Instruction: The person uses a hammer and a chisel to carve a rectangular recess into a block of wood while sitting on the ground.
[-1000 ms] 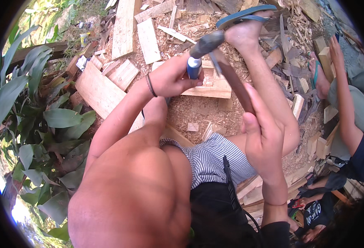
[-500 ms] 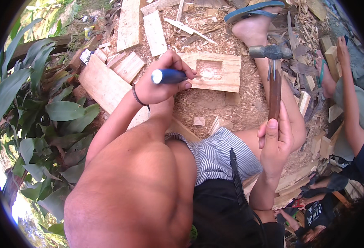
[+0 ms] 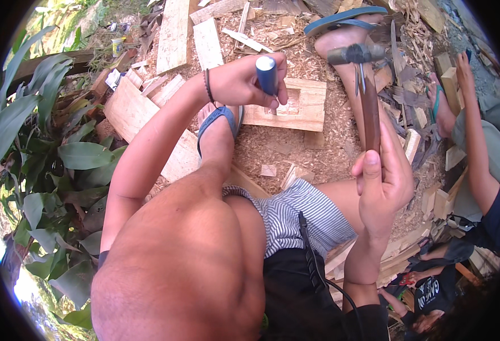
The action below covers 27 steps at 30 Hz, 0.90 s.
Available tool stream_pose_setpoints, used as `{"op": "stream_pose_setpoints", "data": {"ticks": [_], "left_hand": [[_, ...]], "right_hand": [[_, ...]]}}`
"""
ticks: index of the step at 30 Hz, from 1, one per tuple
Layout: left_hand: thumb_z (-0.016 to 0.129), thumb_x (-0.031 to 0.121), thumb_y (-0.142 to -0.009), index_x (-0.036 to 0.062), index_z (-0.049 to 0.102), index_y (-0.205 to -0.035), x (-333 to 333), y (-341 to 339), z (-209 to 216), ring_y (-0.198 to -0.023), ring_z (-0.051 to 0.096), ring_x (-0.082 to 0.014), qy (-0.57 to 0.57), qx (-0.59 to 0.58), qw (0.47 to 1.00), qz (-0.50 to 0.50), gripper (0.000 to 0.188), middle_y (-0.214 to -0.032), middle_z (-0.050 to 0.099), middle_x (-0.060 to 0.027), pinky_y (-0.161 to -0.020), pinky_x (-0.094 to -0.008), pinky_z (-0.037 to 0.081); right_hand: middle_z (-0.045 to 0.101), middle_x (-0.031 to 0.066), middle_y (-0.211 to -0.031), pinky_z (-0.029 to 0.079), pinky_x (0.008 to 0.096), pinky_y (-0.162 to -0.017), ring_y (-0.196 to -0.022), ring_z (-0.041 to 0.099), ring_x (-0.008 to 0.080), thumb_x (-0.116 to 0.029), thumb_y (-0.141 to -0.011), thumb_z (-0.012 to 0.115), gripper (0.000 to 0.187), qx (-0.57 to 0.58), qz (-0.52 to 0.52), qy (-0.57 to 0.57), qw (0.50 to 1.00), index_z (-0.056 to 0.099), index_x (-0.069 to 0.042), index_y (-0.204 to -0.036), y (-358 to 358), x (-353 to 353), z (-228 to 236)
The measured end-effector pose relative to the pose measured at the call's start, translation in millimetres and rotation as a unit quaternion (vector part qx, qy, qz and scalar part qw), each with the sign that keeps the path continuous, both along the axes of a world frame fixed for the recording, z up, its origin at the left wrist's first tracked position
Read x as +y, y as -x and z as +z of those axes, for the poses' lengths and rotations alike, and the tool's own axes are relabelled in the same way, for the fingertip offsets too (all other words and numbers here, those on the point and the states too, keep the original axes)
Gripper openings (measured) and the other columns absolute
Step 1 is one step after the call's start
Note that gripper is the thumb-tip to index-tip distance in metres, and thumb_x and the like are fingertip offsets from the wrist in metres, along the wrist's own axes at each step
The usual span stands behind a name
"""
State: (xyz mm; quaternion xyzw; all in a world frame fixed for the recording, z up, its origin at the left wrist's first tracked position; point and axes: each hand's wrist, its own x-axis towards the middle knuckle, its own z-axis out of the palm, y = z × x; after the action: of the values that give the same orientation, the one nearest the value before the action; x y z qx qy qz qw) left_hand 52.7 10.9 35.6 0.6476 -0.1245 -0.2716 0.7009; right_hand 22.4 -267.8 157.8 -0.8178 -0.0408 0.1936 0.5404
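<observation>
My left hand [image 3: 241, 82] is closed around the blue handle of a chisel [image 3: 267, 78], which stands nearly upright with its pale butt end up. The short bit of blade showing below my fingers is over the near edge of a rectangular recess, cut into a pale wooden board [image 3: 313, 111]. My fingers cover part of that recess, and I cannot tell whether the blade touches the wood. On the right, my right hand [image 3: 383, 176] grips the brown handle of a hammer [image 3: 369, 108]. Its grey metal head is raised, apart from the chisel.
Wood shavings cover the ground, with loose planks [image 3: 174, 40] at the far left. My sandalled left foot [image 3: 218, 128] is beside the board, and a blue sandal [image 3: 346, 20] is on my right foot. Leafy plants [image 3: 85, 153] stand left. People sit at right, one arm [image 3: 474, 113] reaching forward.
My left hand has moved right and away from me, and the chisel has swung from pointing rightward to nearly upright. The hammer head has shifted slightly left and farther away.
</observation>
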Motion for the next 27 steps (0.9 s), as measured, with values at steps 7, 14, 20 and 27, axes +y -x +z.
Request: {"op": "stream_pose_setpoints", "data": {"ticks": [7,14,20,27], "left_hand": [[0.072,-0.003,-0.082,0.0051,0.041,-0.097,-10.1,-4.0,2.4,-0.097,0.065,-0.0156,-0.065,-0.018,0.998,-0.010,0.035,-0.096,0.068,-0.0096,-0.082,-0.0320,0.054],[0.073,0.000,-0.082,0.0008,0.057,-0.107,-10.6,5.5,-6.8,-0.089,0.066,-0.0156,-0.061,-0.037,0.995,0.065,0.030,-0.094,0.070,-0.0087,-0.079,-0.0311,0.053],[0.070,0.000,-0.081,0.0048,0.046,-0.102,-21.8,18.3,-12.4,-0.083,0.069,-0.0210,-0.078,-0.119,0.982,0.123,0.033,-0.088,0.070,-0.0077,-0.073,-0.0328,0.055],[0.076,0.007,-0.080,0.0088,0.055,-0.098,-35.3,79.7,-10.9,-0.084,0.068,-0.0246,-0.131,-0.142,0.953,0.232,0.027,-0.094,0.071,-0.0053,-0.075,-0.0341,0.051]], "right_hand": [[0.063,0.0101,-0.074,0.047,0.0305,-0.056,-0.059,0.059,0.0181,-0.011,-0.094,0.061,0.043,-0.248,0.069,0.086,0.962,0.054,-0.001,-0.136,-28.9,36.6,21.7],[0.067,0.0193,-0.088,0.051,0.0374,-0.065,-0.074,0.067,0.0323,-0.004,-0.090,0.062,0.047,-0.206,0.200,0.189,0.939,0.055,-0.007,-0.136,-18.0,22.4,2.7],[0.068,0.0159,-0.102,0.049,0.0282,-0.064,-0.073,0.062,0.0162,-0.007,-0.097,0.054,0.042,-0.142,0.106,0.096,0.979,0.049,0.003,-0.137,-6.2,-2.1,-9.8],[0.062,0.0049,-0.093,0.042,0.0195,-0.060,-0.068,0.050,0.0061,-0.014,-0.102,0.048,0.044,-0.068,-0.010,0.029,0.997,0.043,0.005,-0.142,0.3,-27.1,-27.6]]}}
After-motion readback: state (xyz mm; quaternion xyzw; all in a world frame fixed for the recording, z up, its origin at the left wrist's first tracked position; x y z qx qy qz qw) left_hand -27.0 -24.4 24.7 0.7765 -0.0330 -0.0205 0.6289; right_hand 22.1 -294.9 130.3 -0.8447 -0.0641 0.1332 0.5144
